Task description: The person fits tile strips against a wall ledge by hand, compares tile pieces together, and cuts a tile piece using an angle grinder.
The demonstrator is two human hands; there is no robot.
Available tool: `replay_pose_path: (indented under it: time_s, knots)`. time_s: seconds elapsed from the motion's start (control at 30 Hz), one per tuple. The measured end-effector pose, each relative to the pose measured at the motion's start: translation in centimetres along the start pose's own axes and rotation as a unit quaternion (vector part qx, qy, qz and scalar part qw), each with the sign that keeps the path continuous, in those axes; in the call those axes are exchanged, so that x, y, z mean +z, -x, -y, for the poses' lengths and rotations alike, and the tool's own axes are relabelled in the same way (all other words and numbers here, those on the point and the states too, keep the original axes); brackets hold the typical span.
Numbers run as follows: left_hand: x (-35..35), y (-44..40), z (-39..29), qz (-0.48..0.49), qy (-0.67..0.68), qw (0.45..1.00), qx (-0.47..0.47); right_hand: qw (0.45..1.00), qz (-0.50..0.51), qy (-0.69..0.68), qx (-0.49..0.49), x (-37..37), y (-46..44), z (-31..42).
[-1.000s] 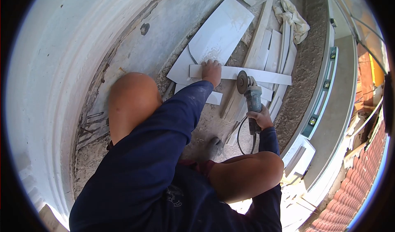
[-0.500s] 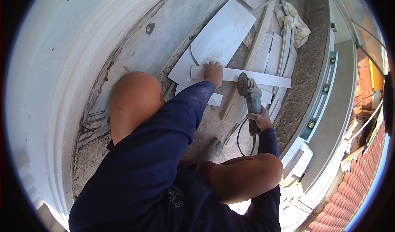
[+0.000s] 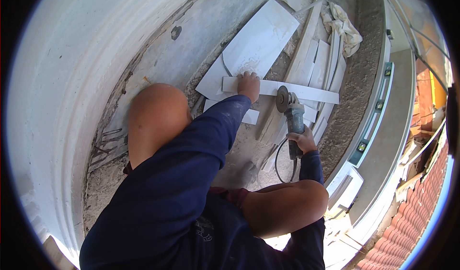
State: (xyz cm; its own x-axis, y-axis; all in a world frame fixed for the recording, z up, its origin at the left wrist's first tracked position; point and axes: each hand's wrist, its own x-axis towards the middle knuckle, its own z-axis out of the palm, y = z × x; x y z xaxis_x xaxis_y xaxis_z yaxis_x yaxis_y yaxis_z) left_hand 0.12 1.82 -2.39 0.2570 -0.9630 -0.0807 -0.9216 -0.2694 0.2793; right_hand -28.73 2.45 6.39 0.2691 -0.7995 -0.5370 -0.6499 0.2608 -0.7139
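My left hand (image 3: 248, 86) is closed over a long narrow white strip (image 3: 311, 92), near its left end. The strip lies across a large white tile (image 3: 261, 37) and several other pieces. My right hand (image 3: 304, 139) is wrapped round the body of an angle grinder (image 3: 294, 118). The grinder's disc (image 3: 282, 98) is upright at the strip's near edge, right of my left hand; whether it touches the strip I cannot tell. A black cable curves from the grinder's rear end. A smaller white piece (image 3: 250, 116) lies below the strip.
Wooden boards and white strips (image 3: 303, 59) lie beyond the long strip, with a crumpled cloth (image 3: 346, 28) at their far end. A spirit level (image 3: 377, 112) rests along the ledge on the right. A pale wall (image 3: 62, 92) curves up at the left. My knees frame the work.
The view has shifted slightly, so the strip and tile appear a little lower and further right. Both hands keep their holds, and some dust shows near my foot.
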Motion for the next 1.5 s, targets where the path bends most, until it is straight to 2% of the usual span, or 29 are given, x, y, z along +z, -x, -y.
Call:
replay_pose_path:
  time_s: [0.33,0.53,0.73,0.83,1.03,1.23,1.5]
  knots:
    - [-0.1,0.1,0.1,-0.009,0.011,1.0,0.006,1.0,0.002,-0.004,-0.003,0.0,-0.6,0.1]
    - [0.2,-0.4,-0.1,0.033,0.005,0.999,-0.019,1.0,0.001,0.003,-0.005,0.0,-0.7,0.0]
    - [0.0,-0.2,-0.1,0.029,0.013,0.999,-0.018,1.0,0.007,0.0,-0.001,-0.1,-0.6,0.6]
    - [0.0,0.0,0.1,-0.011,0.03,0.999,-0.002,1.0,0.007,0.011,-0.005,-0.2,-0.9,0.4]
    - [0.7,-0.3,0.1,0.002,0.018,1.0,-0.015,1.0,0.004,0.009,-0.003,-0.3,-1.1,0.7]
    - [1.4,0.0,0.3,-0.045,0.053,0.997,-0.018,1.0,0.0,0.019,-0.002,-0.2,-0.9,1.6]
    - [1.4,0.0,1.0,-0.031,0.089,0.996,-0.009,1.0,0.004,0.025,-0.002,-0.4,-1.3,1.6]
